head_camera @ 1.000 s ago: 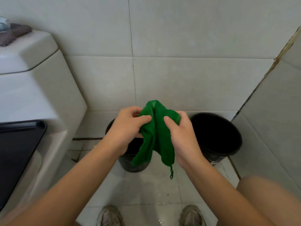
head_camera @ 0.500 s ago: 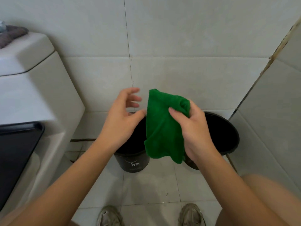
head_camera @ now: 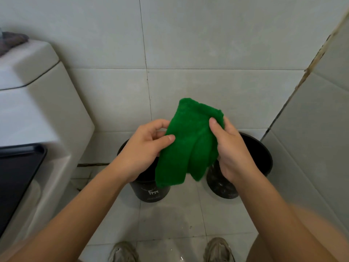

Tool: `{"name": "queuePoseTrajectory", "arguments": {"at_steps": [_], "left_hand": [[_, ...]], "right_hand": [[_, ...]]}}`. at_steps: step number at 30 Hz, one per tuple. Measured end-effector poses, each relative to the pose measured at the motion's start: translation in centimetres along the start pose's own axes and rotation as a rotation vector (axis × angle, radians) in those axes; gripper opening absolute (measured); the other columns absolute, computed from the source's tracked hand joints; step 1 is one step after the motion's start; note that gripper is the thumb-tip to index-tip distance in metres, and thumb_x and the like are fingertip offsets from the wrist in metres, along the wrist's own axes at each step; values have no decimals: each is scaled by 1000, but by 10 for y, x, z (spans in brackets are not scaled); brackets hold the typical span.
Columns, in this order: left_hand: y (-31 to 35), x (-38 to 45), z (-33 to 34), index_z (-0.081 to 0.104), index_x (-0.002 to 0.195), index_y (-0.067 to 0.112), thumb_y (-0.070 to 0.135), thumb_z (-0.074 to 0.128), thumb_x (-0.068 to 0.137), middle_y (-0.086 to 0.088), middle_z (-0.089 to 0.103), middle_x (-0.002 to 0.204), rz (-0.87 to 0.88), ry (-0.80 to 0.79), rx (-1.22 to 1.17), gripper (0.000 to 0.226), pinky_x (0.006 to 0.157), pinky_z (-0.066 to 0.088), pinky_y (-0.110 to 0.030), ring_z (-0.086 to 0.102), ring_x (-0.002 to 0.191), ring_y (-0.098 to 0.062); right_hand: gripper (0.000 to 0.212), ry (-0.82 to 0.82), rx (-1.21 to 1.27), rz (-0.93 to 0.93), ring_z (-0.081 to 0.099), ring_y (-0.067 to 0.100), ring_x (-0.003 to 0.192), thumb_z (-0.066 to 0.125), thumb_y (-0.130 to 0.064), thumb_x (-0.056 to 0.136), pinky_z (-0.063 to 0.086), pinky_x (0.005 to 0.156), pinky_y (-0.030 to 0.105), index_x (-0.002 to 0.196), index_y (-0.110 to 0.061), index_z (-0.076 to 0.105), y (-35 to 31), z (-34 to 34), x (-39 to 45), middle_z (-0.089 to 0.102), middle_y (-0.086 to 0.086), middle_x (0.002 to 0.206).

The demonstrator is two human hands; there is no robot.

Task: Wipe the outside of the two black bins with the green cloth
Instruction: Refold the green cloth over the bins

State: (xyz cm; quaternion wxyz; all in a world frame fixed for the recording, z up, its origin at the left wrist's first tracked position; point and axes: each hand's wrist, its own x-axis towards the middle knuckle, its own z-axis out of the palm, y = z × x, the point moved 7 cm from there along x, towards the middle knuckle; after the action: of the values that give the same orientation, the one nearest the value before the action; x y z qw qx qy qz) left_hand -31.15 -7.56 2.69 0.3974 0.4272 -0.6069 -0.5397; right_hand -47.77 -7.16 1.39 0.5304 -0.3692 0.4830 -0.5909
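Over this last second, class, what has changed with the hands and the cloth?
The left hand let go of the cloth, then pinched its left edge again. The right hand kept its grip throughout, and the cloth now hangs folded. Both bins stayed on the floor, unwiped.

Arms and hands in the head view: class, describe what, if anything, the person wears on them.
Nothing is worn. The left hand and right hand have no gloves, and no rings or watch show. Both forearms are uncovered to the frame's edge; no sleeves are in view. The nails are short and unpainted.
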Motion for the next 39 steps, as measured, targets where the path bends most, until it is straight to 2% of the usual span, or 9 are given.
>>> {"name": "queuePoseTrajectory", "arguments": {"at_steps": [4, 7, 13, 17, 20, 25, 28, 34, 39], "left_hand": [[5, 0, 3, 52, 129, 25, 2, 48, 98, -12, 73, 80, 3, 5, -59, 38, 65, 55, -28, 69, 73, -17], [6, -2, 2, 49, 134, 31, -2, 47, 97, -4, 72, 74, 32, 47, -128, 49, 62, 54, -21, 70, 71, -12], [3, 2, 0, 40, 143, 27, -1, 70, 67, 9, 57, 133, 35, -124, 150, 87, 97, 52, -28, 60, 118, -6], [9, -1, -1, 35, 148, 25, 4, 69, 83, 4, 49, 141, 170, -24, 854, 77, 107, 37, -29, 47, 129, -15], [20, -5, -3, 56, 128, 28, 21, 71, 85, 4, 59, 111, 305, 89, 1070, 46, 84, 43, -32, 57, 104, -20], [19, 0, -7, 65, 93, 20, 49, 73, 70, 7, 59, 99, 194, -42, 569, 37, 76, 48, -21, 60, 89, -6], [18, -2, 1, 60, 88, 8, 23, 81, 75, 4, 65, 72, 111, -61, 142, 29, 57, 49, -19, 63, 65, -7], [11, 0, -2, 58, 80, 13, 15, 71, 86, 11, 64, 59, 151, 249, 51, 15, 50, 47, -15, 62, 56, 0], [12, -1, 12, 59, 83, 17, 18, 66, 89, 15, 65, 63, 217, 328, -18, 10, 53, 47, -12, 61, 60, 4]], "right_hand": [[56, 44, 33, 36, 65, 16, 106, 52, -21, 99, 59, 77, 34, 148, -35, 29, 4, -6, -1, 52, 1, 138], [74, -62, -12, 17, 64, 15, 112, 63, -22, 93, 54, 92, 39, 148, -48, 20, 6, 0, -6, 47, 0, 145], [85, -280, -401, -49, 62, 11, 110, 80, -1, 71, 54, 93, 33, 141, -31, 44, -1, 8, -10, 58, -6, 127], [61, -211, -941, -235, 55, 15, 110, 80, -18, 74, 48, 95, 38, 130, -29, 56, 2, 10, -12, 59, -1, 119], [31, -174, -1000, -323, 53, 12, 101, 77, -28, 76, 44, 89, 32, 105, -33, 67, -4, 11, -14, 56, -2, 105], [32, -197, -456, -99, 59, 14, 108, 76, -28, 60, 49, 94, 38, 88, -15, 70, -3, 0, -8, 57, 0, 124], [39, -244, -15, 44, 67, 35, 102, 76, -16, 68, 54, 88, 45, 105, -5, 68, 9, 8, -18, 69, 19, 110], [77, -19, 181, 106, 70, 22, 100, 80, -34, 64, 56, 86, 40, 132, -13, 50, 27, 5, -24, 71, 8, 112], [51, -115, 401, 331, 69, 21, 97, 68, -33, 72, 52, 94, 37, 117, -10, 66, 43, 16, -35, 72, 9, 110]]}}
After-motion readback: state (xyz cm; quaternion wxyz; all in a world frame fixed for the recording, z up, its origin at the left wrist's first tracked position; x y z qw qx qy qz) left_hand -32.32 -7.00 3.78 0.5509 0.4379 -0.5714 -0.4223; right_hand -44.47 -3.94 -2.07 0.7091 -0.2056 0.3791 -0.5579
